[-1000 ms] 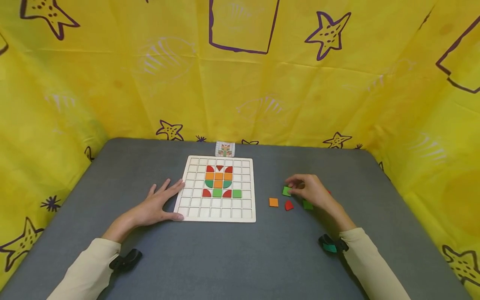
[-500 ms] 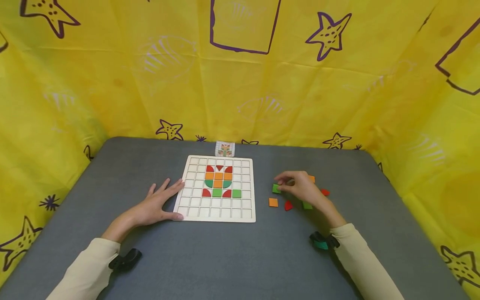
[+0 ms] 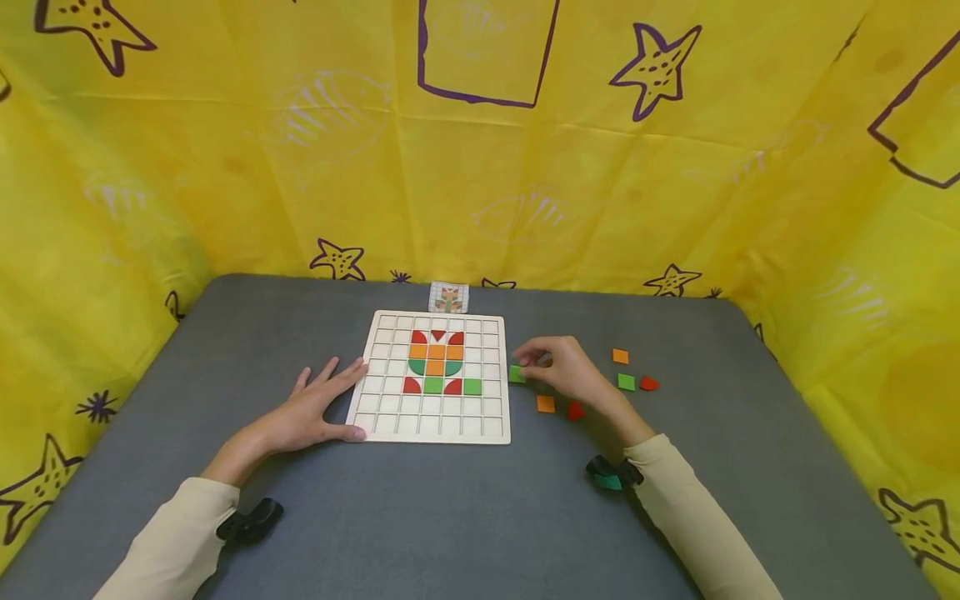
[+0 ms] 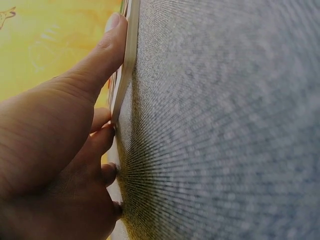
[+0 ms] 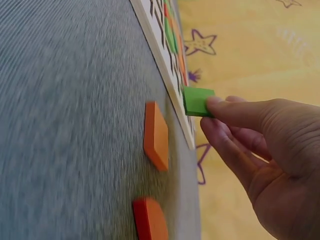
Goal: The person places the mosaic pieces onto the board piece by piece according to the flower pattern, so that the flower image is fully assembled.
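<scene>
Left of centre in the head view, the left hand (image 3: 311, 415) rests spread wide on the gridded board's (image 3: 487, 417) left edge, probably to steady it. Just right of centre, the right hand (image 3: 566, 368) pinches a green tile (image 3: 515, 374) beside the board, apparently leaving its far edge free.

The head view looks forward and down from above and behind the left hand (image 3: 311, 411) and right hand (image 3: 564, 367), far enough back to hold the whole board (image 3: 451, 426). Both wrist views sit close behind their own hand, tipped sideways, facing low across the table (image 3: 420, 533) toward the yellow backdrop (image 3: 450, 179). Head and right wrist views share the green tile (image 5: 196, 102); all three catch the board.
</scene>
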The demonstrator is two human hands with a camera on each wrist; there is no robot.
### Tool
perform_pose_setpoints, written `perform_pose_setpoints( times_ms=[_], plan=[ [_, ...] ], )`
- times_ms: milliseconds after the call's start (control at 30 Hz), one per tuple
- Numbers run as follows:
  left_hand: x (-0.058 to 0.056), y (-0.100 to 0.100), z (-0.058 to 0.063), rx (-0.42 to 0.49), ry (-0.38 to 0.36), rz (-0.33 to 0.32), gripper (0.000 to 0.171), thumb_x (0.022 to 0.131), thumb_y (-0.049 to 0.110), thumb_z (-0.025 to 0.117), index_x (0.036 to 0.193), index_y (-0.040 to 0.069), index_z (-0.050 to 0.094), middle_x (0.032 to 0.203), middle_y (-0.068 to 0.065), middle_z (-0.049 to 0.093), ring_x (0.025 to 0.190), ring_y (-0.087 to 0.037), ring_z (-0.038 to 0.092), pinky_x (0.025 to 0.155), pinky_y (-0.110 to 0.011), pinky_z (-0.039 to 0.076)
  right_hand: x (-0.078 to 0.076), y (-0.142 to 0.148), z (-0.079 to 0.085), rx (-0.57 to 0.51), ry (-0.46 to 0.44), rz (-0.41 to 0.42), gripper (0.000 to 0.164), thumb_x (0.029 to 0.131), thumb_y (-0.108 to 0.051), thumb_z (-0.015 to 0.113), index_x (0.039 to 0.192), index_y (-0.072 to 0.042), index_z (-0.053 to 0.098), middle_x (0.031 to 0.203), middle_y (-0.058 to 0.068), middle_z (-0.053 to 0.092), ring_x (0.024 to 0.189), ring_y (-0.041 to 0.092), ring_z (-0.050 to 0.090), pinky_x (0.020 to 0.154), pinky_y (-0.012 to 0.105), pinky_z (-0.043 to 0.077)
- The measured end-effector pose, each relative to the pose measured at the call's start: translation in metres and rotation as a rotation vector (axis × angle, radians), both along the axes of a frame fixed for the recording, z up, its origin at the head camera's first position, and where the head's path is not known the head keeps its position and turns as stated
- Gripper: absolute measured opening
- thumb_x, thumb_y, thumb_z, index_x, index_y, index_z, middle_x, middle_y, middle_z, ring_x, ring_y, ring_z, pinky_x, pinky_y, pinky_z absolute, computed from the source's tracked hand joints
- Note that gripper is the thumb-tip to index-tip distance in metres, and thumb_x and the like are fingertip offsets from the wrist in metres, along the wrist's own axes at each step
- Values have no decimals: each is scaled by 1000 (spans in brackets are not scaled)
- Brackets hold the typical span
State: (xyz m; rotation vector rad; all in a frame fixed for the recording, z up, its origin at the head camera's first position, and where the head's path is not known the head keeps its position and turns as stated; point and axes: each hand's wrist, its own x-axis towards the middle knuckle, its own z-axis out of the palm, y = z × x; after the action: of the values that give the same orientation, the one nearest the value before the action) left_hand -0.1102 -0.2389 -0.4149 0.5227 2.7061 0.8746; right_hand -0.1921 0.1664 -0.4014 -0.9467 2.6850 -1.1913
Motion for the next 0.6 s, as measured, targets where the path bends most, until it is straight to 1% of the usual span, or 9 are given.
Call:
perform_pose_setpoints(
  times_ms=[267,433,600],
  plan=[
    [0,-1,-1,0,5,-4,105,76,52,78,156,8,25,162,-17,18,146,-50,0,111,-67,-10,-2,-19,0,-1,21,29,17,84,-3,76,101,-1,74,90,3,71,81,15,63,76,33,58],
    [-1,0,-1,-5,0,-3,105,76,53,77,156,8,25,162,-17,17,146,-49,0,110,-67,-10,-1,-33,0,1,27,52,18,85,-3,75,103,-1,73,91,3,71,82,14,63,76,30,57],
    [0,0,0,-12,-1,-2,105,77,52,78,156,8,25,162,-17,17,146,-50,0,110,-67,-10,-3,-46,3,17,71,91,19,84,-1,75,103,-2,73,91,2,71,82,12,62,74,26,56]
  ],
)
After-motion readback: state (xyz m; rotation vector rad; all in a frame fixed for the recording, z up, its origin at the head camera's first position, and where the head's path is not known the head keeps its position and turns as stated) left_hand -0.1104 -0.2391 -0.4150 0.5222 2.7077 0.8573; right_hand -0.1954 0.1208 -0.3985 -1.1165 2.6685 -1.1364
